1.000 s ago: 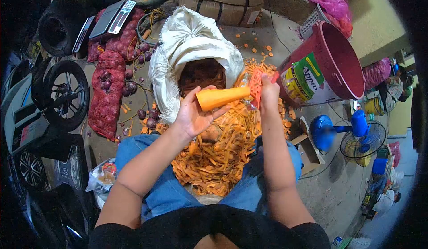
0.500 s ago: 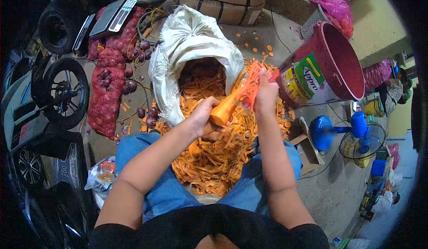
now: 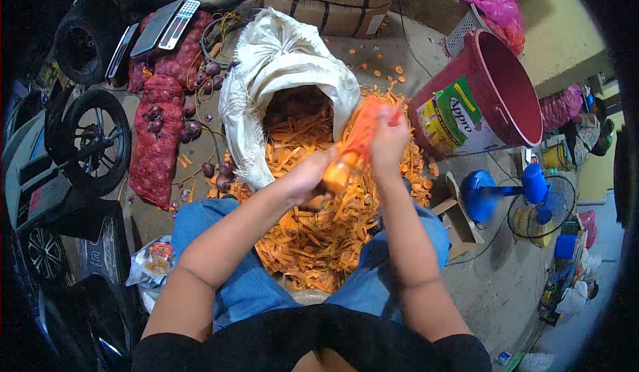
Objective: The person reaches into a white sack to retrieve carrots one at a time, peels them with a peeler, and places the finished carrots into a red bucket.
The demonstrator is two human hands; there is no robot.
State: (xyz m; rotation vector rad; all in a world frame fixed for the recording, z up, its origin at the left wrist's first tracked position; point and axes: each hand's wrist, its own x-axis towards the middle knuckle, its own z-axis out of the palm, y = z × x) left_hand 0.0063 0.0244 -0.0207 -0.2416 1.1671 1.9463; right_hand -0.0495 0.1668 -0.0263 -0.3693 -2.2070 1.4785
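Observation:
My left hand (image 3: pixel 311 175) is closed around the thick end of a peeled orange carrot (image 3: pixel 335 178), held over a heap of carrot peelings (image 3: pixel 313 242) between my knees. My right hand (image 3: pixel 389 144) grips a red-orange peeler (image 3: pixel 363 127), blurred by motion, which overlaps the carrot's upper length close to my left fingers. Beyond the hands, a white woven sack (image 3: pixel 247 116) lies with its mouth toward me, peelings inside it and spilling out.
A large dark red bucket (image 3: pixel 426 109) leans at the right. Behind it stand a blue fan (image 3: pixel 480 195) and an open cardboard box (image 3: pixel 459 229). Red net bags of onions (image 3: pixel 158 162) and a motorcycle wheel (image 3: pixel 96 142) are at the left. Carrot slices (image 3: pixel 399 70) lie scattered on the floor.
My right hand and the peeler have moved down and slightly left along the carrot, closer to my left hand. The peeler is now smeared by motion.

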